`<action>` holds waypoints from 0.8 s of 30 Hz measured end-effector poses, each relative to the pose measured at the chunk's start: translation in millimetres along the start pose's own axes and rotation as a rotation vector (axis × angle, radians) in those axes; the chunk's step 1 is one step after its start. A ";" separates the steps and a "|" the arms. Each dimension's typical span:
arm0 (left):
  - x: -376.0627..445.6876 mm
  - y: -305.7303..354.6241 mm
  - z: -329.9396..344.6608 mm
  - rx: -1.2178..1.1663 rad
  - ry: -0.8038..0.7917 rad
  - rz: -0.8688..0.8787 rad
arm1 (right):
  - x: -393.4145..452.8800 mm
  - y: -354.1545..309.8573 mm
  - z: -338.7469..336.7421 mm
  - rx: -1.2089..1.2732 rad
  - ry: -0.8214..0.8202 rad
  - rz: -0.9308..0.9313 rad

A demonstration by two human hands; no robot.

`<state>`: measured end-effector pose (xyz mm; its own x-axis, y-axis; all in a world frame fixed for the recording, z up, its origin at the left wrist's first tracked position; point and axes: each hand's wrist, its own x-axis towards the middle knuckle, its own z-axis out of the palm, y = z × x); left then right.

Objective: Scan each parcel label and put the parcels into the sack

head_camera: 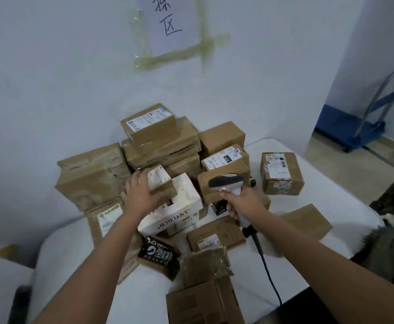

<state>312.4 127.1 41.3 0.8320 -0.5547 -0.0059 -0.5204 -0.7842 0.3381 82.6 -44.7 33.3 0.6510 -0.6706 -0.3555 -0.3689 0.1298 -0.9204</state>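
We judge the job early: our left hand (142, 195) fingers grasp 1 small parcel (162, 181) atop the pile (163, 146), right hand (242, 202) clenches the scanner (226, 183); no sack in view.

Brown parcels (161, 134), white box (177, 206), grey-white scanner (226, 181), blue trolley (359, 134)

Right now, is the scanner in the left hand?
No, the right hand grips the scanner; the left hand holds a small parcel.

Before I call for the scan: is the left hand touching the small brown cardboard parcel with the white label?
Touching. The head view shows the left hand gripping the small brown cardboard parcel, fingers curled over its near edge.
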 end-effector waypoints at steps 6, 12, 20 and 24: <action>27.2 -29.6 -11.5 0.160 -0.234 -0.066 | 5.0 -0.2 9.8 -0.014 0.002 -0.001; 29.6 -29.3 -5.5 0.182 -0.256 -0.069 | 8.1 5.8 11.2 -0.004 0.032 0.019; 1.0 -15.2 0.0 0.180 0.074 0.187 | 2.5 12.7 2.3 0.021 0.066 0.033; -11.2 9.1 2.7 0.137 0.168 0.341 | -4.6 14.3 -8.2 0.076 0.111 0.002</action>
<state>297.8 125.4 41.9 0.6214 -0.7450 0.2428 -0.7832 -0.5995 0.1651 69.0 -45.7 23.2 0.5715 -0.7461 -0.3415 -0.3161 0.1838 -0.9307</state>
